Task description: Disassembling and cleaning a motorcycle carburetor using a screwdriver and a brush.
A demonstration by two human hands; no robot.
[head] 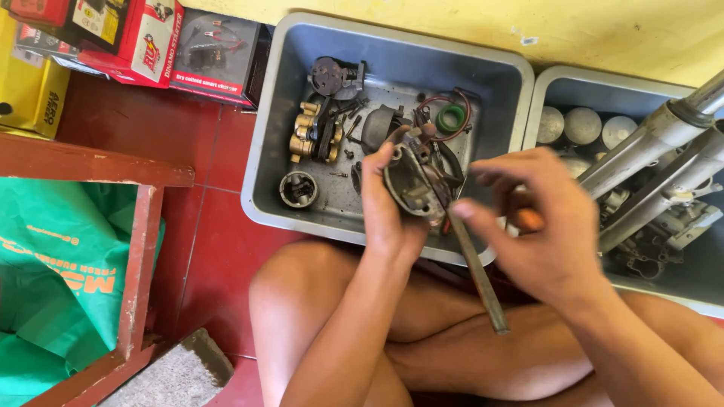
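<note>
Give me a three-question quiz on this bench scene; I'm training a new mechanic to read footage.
1. True or false: the left hand holds the carburetor over the grey tray.
2. The right hand holds which? A) screwdriver B) hammer C) brush
3. What gold-coloured part lies in the tray?

Key: 1 true. 2 A, the screwdriver, orange handle in the palm. 3 the brake caliper.

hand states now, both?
Left hand: closed on a grimy carburetor, held over the grey tub.
Right hand: closed on an orange-handled screwdriver.
</note>
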